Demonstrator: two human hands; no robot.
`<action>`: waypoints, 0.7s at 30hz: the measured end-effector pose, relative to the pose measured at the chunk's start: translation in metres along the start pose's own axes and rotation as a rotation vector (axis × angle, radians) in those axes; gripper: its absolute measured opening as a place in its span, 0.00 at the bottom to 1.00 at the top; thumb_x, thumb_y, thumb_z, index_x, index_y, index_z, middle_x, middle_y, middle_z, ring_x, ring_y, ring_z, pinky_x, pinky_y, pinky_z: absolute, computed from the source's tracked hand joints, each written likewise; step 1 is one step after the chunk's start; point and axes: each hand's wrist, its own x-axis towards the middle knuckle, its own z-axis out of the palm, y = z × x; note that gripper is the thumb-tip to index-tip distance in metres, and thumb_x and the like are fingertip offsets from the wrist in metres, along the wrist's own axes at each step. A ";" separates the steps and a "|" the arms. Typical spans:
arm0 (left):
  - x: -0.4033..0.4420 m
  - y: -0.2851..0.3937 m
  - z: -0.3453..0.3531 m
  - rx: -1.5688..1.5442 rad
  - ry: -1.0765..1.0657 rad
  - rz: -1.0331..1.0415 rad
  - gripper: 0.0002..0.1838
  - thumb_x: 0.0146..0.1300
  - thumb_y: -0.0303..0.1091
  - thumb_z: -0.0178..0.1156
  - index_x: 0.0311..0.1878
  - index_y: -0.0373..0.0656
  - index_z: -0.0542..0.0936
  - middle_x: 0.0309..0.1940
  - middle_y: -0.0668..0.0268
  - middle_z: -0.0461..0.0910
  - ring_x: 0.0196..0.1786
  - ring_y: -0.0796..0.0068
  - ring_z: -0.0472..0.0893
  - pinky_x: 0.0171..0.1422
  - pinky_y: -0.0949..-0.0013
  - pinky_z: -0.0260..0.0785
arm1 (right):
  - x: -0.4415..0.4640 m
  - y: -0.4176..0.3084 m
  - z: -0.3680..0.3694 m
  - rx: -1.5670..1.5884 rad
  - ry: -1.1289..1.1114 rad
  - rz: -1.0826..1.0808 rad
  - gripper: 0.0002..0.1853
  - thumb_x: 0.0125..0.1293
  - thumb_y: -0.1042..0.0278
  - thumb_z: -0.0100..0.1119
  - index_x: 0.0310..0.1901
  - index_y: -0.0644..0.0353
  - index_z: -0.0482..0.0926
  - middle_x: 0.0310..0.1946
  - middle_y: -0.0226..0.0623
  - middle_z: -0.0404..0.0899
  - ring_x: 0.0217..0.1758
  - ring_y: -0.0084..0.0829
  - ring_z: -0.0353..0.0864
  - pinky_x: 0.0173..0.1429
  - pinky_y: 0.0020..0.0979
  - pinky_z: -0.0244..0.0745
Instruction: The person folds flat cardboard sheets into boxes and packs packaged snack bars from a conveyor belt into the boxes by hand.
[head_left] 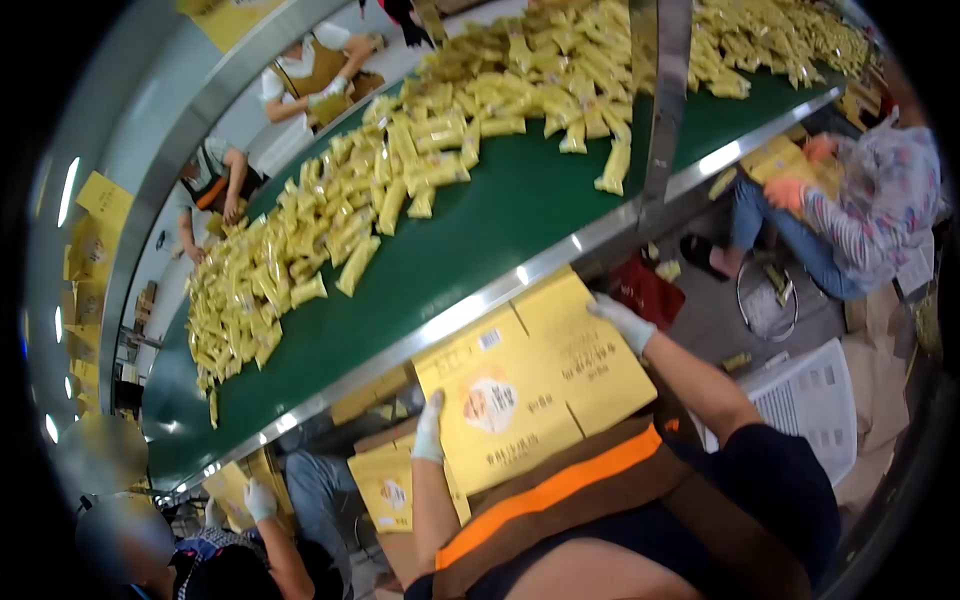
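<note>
A flat yellow printed carton (540, 400) lies across my lap, tilted, its upper edge near the metal rim of the green conveyor. My left hand (429, 428), in a pale glove, holds the carton's left edge. At its upper right corner, my right hand (622, 322), also gloved, grips the edge. Another yellow carton (385, 488) is beside my left forearm, partly hidden by it.
Many yellow packets (400, 150) are heaped on the green conveyor (480, 230). Co-workers sit to the right (860, 210) and lower left (230, 550); others stand across the belt. A white plastic tub (845, 400) and a metal post (668, 100) are at the right.
</note>
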 end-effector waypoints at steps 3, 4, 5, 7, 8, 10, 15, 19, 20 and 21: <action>0.015 -0.007 -0.017 0.033 -0.019 0.031 0.28 0.70 0.41 0.57 0.69 0.39 0.67 0.64 0.58 0.74 0.62 0.62 0.76 0.65 0.60 0.71 | -0.008 -0.006 0.010 -0.019 0.029 -0.016 0.34 0.71 0.63 0.56 0.72 0.68 0.55 0.66 0.47 0.69 0.67 0.40 0.72 0.66 0.39 0.72; 0.015 -0.007 -0.020 0.048 -0.024 0.023 0.27 0.70 0.40 0.56 0.69 0.38 0.67 0.63 0.58 0.74 0.61 0.62 0.77 0.64 0.61 0.71 | -0.009 -0.005 0.012 -0.058 0.039 -0.010 0.36 0.70 0.62 0.57 0.73 0.68 0.54 0.67 0.47 0.68 0.67 0.40 0.72 0.67 0.38 0.71; 0.016 -0.006 -0.020 0.112 0.002 0.063 0.27 0.70 0.40 0.57 0.68 0.38 0.68 0.62 0.59 0.75 0.60 0.63 0.77 0.63 0.62 0.71 | -0.009 -0.007 0.010 -0.095 0.051 -0.009 0.37 0.70 0.62 0.57 0.74 0.67 0.53 0.67 0.48 0.67 0.67 0.40 0.71 0.68 0.38 0.70; 0.013 -0.001 -0.011 0.243 0.065 0.132 0.26 0.70 0.39 0.57 0.67 0.38 0.69 0.60 0.59 0.77 0.59 0.65 0.78 0.62 0.63 0.71 | -0.009 -0.003 0.001 -0.207 0.119 -0.045 0.39 0.69 0.60 0.58 0.75 0.64 0.51 0.68 0.48 0.67 0.68 0.41 0.70 0.70 0.37 0.67; 0.005 0.003 0.002 0.285 0.150 0.152 0.26 0.68 0.36 0.59 0.67 0.37 0.68 0.58 0.60 0.78 0.57 0.67 0.78 0.61 0.65 0.71 | -0.027 -0.019 0.023 -0.420 0.265 -0.029 0.41 0.68 0.58 0.59 0.76 0.64 0.50 0.71 0.48 0.64 0.71 0.40 0.68 0.72 0.35 0.63; 0.000 0.006 0.010 0.584 0.201 0.359 0.27 0.67 0.33 0.60 0.67 0.37 0.68 0.57 0.59 0.78 0.56 0.68 0.78 0.60 0.66 0.71 | -0.051 -0.045 0.050 -0.901 0.328 -0.013 0.42 0.68 0.57 0.59 0.76 0.66 0.50 0.71 0.49 0.63 0.72 0.38 0.66 0.72 0.34 0.62; -0.019 0.012 0.033 0.422 0.177 0.314 0.28 0.67 0.27 0.58 0.69 0.37 0.64 0.57 0.58 0.78 0.55 0.69 0.78 0.61 0.67 0.70 | -0.062 -0.029 0.054 -0.587 0.184 -0.126 0.44 0.63 0.58 0.63 0.76 0.62 0.51 0.72 0.51 0.62 0.74 0.40 0.62 0.74 0.34 0.58; -0.036 0.021 0.050 0.319 0.158 0.383 0.28 0.68 0.26 0.55 0.70 0.37 0.63 0.59 0.58 0.76 0.57 0.68 0.77 0.64 0.67 0.68 | -0.076 -0.049 0.073 -0.819 0.177 -0.218 0.45 0.63 0.59 0.64 0.76 0.61 0.51 0.72 0.50 0.60 0.75 0.38 0.61 0.74 0.33 0.57; -0.042 0.025 0.058 0.330 0.166 0.425 0.27 0.67 0.28 0.56 0.68 0.36 0.64 0.59 0.58 0.76 0.59 0.69 0.76 0.66 0.65 0.67 | -0.077 -0.053 0.077 -0.754 0.133 -0.252 0.45 0.62 0.59 0.63 0.76 0.61 0.50 0.71 0.52 0.60 0.75 0.44 0.61 0.76 0.36 0.56; -0.048 0.028 0.060 0.324 0.167 0.495 0.27 0.67 0.28 0.56 0.68 0.35 0.64 0.59 0.58 0.76 0.59 0.68 0.76 0.66 0.65 0.67 | -0.080 -0.060 0.083 -0.942 0.180 -0.372 0.45 0.61 0.60 0.64 0.76 0.61 0.51 0.71 0.52 0.60 0.75 0.46 0.60 0.76 0.39 0.55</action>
